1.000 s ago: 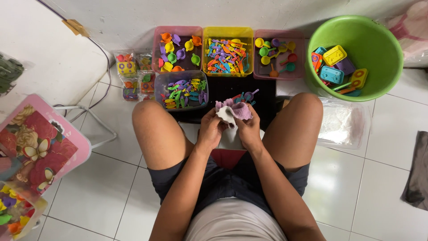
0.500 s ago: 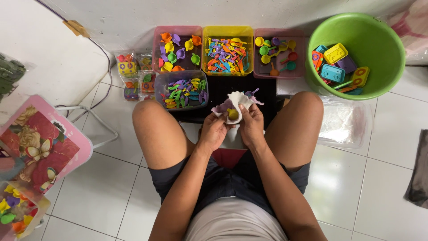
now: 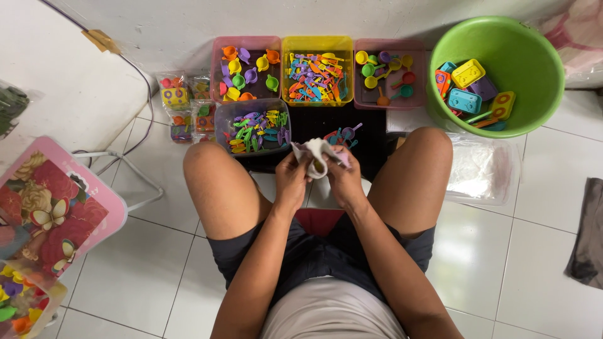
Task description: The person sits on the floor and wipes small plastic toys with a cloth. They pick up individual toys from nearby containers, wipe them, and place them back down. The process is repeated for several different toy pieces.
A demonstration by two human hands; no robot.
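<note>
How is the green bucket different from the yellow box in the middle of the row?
The green bucket is round and much larger; the yellow box is rectangular and small. The bucket stands apart at the right end, while the box sits between two pink boxes. The bucket holds a few chunky tray-like toys; the box is packed with thin, cutlery-like pieces. Both are open-topped plastic containers on the floor, holding colourful toys.

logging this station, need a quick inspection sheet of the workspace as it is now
surface: white tiled floor, black mat between the knees
job's things: small clear bag, a yellow piece inside
clutter: four tubs of small plastic toys, green bucket of toy trays, packed bags, empty plastic bags
grippers: left hand and right hand both pinch the bag
cables: thin cable down the wall
surroundings: pink floral stool, dark cloth
</note>
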